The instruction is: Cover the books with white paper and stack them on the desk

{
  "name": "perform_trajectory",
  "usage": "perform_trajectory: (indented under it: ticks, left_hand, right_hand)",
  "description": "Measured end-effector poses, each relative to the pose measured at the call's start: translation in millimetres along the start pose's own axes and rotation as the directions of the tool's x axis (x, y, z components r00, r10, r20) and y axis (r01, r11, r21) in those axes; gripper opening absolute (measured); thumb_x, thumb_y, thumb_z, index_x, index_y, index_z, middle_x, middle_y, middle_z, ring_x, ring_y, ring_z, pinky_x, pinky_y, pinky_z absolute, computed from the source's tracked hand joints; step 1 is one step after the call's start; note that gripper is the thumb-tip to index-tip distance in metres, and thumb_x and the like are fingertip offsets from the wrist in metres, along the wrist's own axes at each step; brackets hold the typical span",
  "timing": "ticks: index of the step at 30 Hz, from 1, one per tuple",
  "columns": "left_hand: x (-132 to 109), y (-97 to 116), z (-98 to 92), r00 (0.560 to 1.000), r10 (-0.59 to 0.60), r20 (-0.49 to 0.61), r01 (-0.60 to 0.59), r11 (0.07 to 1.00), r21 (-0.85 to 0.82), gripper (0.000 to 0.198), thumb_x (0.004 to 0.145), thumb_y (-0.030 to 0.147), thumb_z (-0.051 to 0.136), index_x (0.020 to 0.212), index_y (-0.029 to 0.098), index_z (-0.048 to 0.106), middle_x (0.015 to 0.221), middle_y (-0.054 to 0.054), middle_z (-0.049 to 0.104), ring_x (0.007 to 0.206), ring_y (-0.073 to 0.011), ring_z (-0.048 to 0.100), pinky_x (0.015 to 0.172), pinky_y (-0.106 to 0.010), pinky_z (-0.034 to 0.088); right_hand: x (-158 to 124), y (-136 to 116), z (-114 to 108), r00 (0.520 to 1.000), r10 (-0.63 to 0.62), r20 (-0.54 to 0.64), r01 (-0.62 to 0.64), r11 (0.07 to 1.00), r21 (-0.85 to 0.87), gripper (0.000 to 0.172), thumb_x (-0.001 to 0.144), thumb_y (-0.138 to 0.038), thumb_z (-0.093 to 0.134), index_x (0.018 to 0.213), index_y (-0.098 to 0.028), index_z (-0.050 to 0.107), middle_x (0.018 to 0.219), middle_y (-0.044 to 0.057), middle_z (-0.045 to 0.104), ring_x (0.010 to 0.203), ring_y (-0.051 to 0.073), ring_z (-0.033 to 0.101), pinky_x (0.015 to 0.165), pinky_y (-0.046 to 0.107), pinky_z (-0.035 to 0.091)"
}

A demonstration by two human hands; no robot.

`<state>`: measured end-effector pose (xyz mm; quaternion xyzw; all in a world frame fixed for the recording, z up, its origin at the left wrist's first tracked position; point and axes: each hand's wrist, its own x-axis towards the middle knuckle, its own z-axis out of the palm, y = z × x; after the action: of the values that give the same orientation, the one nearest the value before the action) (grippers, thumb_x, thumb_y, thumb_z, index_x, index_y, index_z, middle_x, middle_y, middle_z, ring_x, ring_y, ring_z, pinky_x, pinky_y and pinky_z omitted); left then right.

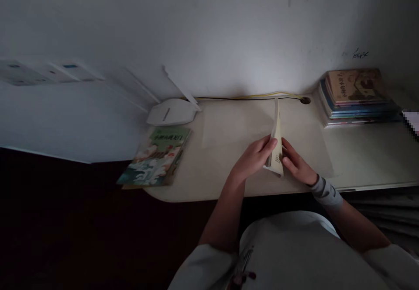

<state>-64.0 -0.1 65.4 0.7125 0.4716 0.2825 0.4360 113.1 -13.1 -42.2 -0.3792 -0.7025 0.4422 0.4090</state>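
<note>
A thin pale book (276, 141) stands on its edge in the middle of the beige desk (229, 128), its pages nearly closed and seen edge-on. My left hand (253, 157) grips the book's near end from the left, fingers curled over the pages. On the other side, my right hand (296, 164) presses against the book, fingers bent around its cover. A grey wristband sits on my right wrist.
A green picture book (157, 157) lies at the desk's left edge, overhanging it. A white lamp base (172, 112) stands behind it. A stack of books (355, 98) sits at the back right. A yellow cable (262, 95) runs along the wall.
</note>
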Motion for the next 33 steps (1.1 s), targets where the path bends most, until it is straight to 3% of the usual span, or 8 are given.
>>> perform_trajectory:
  ticks: [8,16,21,25,28,30,33]
  left_hand:
    - [1,-7,2.1,0.999,0.032,0.002,-0.032,0.998,-0.048,0.039,0.090,0.049,0.038,0.093,0.016,0.059,0.085,-0.004,0.063,0.080,-0.0167,0.056,0.074,-0.028,0.045]
    - [-3,-5,-5.7,0.994,-0.040,-0.105,0.045,0.998,0.040,0.025,0.085,0.038,0.041,0.073,0.018,0.048,0.064,0.004,0.044,0.062,-0.0106,0.042,0.055,-0.022,0.034]
    - [-8,-9,-14.0,0.977,-0.055,-0.207,0.079,0.991,0.111,0.025,0.085,0.035,0.040,0.065,0.020,0.038,0.060,0.006,0.035,0.059,-0.0097,0.037,0.054,-0.022,0.029]
    - [-10,-1,-8.7,0.969,-0.041,-0.244,0.091,0.975,0.200,0.024,0.085,0.031,0.039,0.064,0.020,0.038,0.058,0.006,0.033,0.057,-0.0099,0.036,0.055,-0.023,0.028]
    - [-9,8,-4.6,0.968,0.002,-0.251,0.067,0.962,0.265,0.021,0.085,0.027,0.039,0.066,0.019,0.042,0.059,0.006,0.038,0.058,-0.0097,0.038,0.057,-0.023,0.029]
    - [-8,9,-6.1,0.966,0.026,-0.257,0.046,0.962,0.270,0.020,0.085,0.027,0.040,0.068,0.019,0.046,0.060,0.006,0.040,0.059,-0.0096,0.040,0.058,-0.023,0.030]
    - [-10,-3,-14.7,0.965,-0.003,-0.262,0.051,0.983,0.176,0.021,0.084,0.031,0.043,0.071,0.018,0.051,0.061,0.005,0.042,0.060,-0.0100,0.041,0.057,-0.023,0.032]
  right_hand:
    - [0,1,-1,0.998,0.035,-0.056,-0.037,0.998,-0.043,0.073,0.090,-0.066,0.026,0.149,-0.023,0.023,0.149,0.009,0.038,0.137,0.024,0.034,0.116,0.046,0.026]
    - [1,-13,-12,0.989,0.061,-0.135,-0.060,0.998,0.014,0.070,0.090,-0.068,0.021,0.144,-0.025,0.034,0.145,0.009,0.044,0.134,0.024,0.039,0.112,0.046,0.033]
    - [1,-38,-42,0.977,0.168,-0.132,-0.143,0.973,0.183,0.069,0.089,-0.069,0.019,0.148,-0.033,0.015,0.151,0.012,0.033,0.129,0.029,0.045,0.094,0.050,0.049]
    - [7,-76,-50,0.990,0.023,-0.140,-0.028,0.999,-0.039,0.076,0.084,-0.069,0.039,0.148,-0.035,0.017,0.155,0.008,0.024,0.136,0.031,0.035,0.100,0.054,0.043]
    - [15,-105,-45,0.990,-0.136,-0.031,0.120,0.946,-0.300,0.071,0.078,-0.068,0.053,0.136,-0.029,0.048,0.155,0.004,0.024,0.141,0.036,0.020,0.109,0.059,0.029]
    - [18,-114,-44,0.984,-0.167,0.055,0.175,0.895,-0.411,0.054,0.078,-0.064,0.056,0.114,-0.025,0.066,0.151,0.004,0.033,0.140,0.036,0.024,0.112,0.058,0.027]
    - [13,-103,-56,0.990,-0.135,0.044,0.140,0.862,-0.487,0.038,0.085,-0.055,0.052,0.092,-0.023,0.071,0.143,0.006,0.045,0.131,0.032,0.042,0.107,0.053,0.037]
